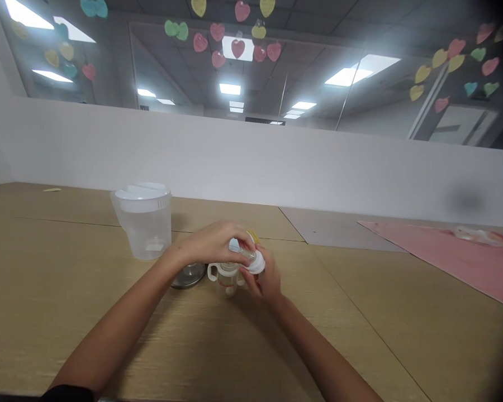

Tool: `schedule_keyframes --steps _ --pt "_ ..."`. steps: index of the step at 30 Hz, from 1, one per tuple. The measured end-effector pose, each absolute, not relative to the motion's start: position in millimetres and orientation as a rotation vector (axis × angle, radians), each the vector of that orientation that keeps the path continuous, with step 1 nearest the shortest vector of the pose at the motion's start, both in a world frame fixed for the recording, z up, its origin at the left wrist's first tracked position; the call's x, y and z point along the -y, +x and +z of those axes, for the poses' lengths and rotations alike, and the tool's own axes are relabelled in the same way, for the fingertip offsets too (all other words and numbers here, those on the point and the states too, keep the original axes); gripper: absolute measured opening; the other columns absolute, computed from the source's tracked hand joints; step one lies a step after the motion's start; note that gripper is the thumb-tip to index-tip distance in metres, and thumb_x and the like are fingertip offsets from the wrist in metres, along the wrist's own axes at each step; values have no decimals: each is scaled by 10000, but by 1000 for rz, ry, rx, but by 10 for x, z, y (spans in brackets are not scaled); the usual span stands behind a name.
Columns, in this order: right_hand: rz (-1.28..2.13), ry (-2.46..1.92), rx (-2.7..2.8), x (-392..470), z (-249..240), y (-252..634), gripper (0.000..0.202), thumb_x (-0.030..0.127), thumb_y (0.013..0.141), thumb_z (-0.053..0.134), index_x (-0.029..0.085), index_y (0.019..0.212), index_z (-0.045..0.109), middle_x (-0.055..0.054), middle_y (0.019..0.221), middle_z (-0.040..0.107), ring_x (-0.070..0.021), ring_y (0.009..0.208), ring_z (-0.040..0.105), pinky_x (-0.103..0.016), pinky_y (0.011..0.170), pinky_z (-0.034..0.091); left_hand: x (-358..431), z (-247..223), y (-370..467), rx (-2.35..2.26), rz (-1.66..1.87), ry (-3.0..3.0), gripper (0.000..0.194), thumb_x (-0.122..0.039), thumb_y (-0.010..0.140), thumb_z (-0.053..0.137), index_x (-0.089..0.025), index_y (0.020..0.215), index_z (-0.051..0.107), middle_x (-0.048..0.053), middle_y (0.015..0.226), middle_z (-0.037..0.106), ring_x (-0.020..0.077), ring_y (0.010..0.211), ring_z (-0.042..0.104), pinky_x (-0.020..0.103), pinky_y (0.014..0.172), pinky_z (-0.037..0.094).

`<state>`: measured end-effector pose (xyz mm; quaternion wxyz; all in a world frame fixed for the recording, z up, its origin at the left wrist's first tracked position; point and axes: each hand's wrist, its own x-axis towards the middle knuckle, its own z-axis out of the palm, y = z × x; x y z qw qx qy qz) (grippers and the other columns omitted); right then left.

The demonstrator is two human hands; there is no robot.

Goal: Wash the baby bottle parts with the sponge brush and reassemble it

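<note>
Left hand [218, 243] and right hand [271, 276] both pinch the white cap [257, 264], which looks off the bottle [227, 282] standing just below left hand; refitting appears not done, pitcher [146, 226] lidded beyond left wrist.

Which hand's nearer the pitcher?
Left. The left hand is a bit to the pitcher's right in the picture; the right hand is farther right and lower.
</note>
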<state>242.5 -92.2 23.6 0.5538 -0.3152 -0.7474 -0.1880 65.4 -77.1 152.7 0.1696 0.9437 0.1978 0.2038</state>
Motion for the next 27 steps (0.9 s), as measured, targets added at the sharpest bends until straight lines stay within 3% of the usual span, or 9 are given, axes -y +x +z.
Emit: schedule_keyframes --steps 9,15,20,27 --pt "-400 -736 1750 921 235 2422 496 315 814 556 198 1251 355 -125 1056 597 -247 946 612 -391 742 539 765 1539 633 -607 544 2677 249 -365 758 612 -214 943 684 11 925 678 161 839 593 236 720 404" --pt "-336 -772 1577 883 183 2379 493 283 772 621 201 1205 401 -113 1047 586 -232 955 608 -360 738 538 719 1503 677 -637 606 2602 361 -399 726 636 -233 1047 641 6 938 662 171 885 586 253 764 420" --pt "-324 -786 1576 873 171 2373 482 254 757 637 204 1185 420 -100 1032 591 -216 901 613 -337 713 524 731 1464 719 -647 626 2608 276 -362 753 609 -211 980 655 13 942 677 170 878 597 250 752 429" --pt "-297 -890 1642 942 311 2392 301 243 800 576 227 1087 485 -47 887 590 -179 781 592 -286 644 492 771 1390 807 -649 772 2684 173 -291 807 558 -206 926 650 1 904 676 146 840 594 233 733 419"
